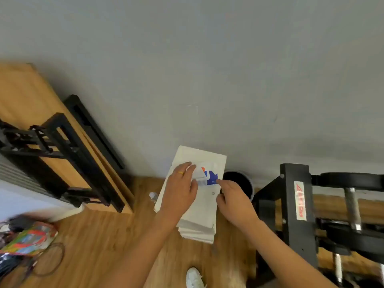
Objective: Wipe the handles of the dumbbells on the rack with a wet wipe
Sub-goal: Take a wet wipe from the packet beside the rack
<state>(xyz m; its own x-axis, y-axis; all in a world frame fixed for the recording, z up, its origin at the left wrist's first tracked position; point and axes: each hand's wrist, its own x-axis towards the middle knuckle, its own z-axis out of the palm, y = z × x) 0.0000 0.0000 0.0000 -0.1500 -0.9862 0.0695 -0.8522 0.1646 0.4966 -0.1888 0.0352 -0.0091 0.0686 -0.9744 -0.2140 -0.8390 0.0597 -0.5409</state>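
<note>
Closest to me, my white shoe [194, 277] stands on the wooden plank floor [104, 235], and both forearms reach forward from there. I judge I am at the very first step: getting a wipe out, with no dumbbell handle touched yet.

My left hand [179, 190] is clamped on the soft white wet-wipe pack with a blue and red label [207, 176], fingers laid over its top and thumb tucked against its near edge, holding it up over a white rectangular stack of flat sheets or boxes [199, 225]. My right hand [232, 198] comes in from the other side, its forefinger tip touching the corner of the blue label. The thumb sits lower and apart from it, and I cannot tell whether that hand has hold of the flap or only rests on it.

The next move calls for peeling the label back while the left hand keeps the pack steady, then drawing out a single wipe.

Just beyond my right hand is a round black bin [239, 181]. To my right stands the black metal rack [291, 204], where a dumbbell's chrome handle [352, 206] waits between black plates. Farthest is the plain grey wall [207, 59]
</note>
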